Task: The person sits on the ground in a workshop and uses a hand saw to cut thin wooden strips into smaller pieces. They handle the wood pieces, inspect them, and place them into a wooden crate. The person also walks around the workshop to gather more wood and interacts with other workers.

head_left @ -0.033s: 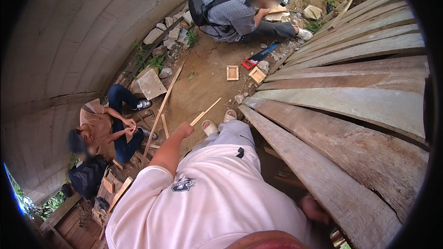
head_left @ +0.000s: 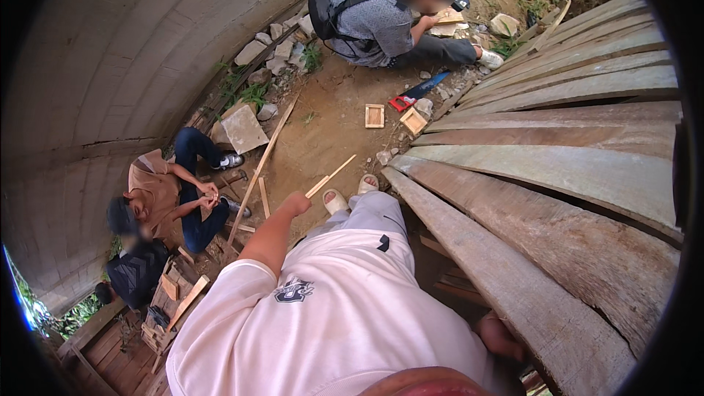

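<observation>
My left hand [head_left: 297,204] is closed around thin wooden strips [head_left: 330,177], which point up and to the right over the dirt, just left of my sandalled feet. The strips look like two pieces of differing length lying together. At the lower right, my right hand [head_left: 501,337] is in shadow against the edge of a weathered plank [head_left: 506,279]. That plank hides its fingers, so whether it grips anything does not show.
One co-worker [head_left: 370,11] sits at the far side holding wood; another [head_left: 158,194] sits at left near a hammer [head_left: 235,177]. A red-handled saw [head_left: 418,92] and two small wooden frames [head_left: 375,116] lie ahead. A long strip [head_left: 264,165] crosses the dirt; planks line the right.
</observation>
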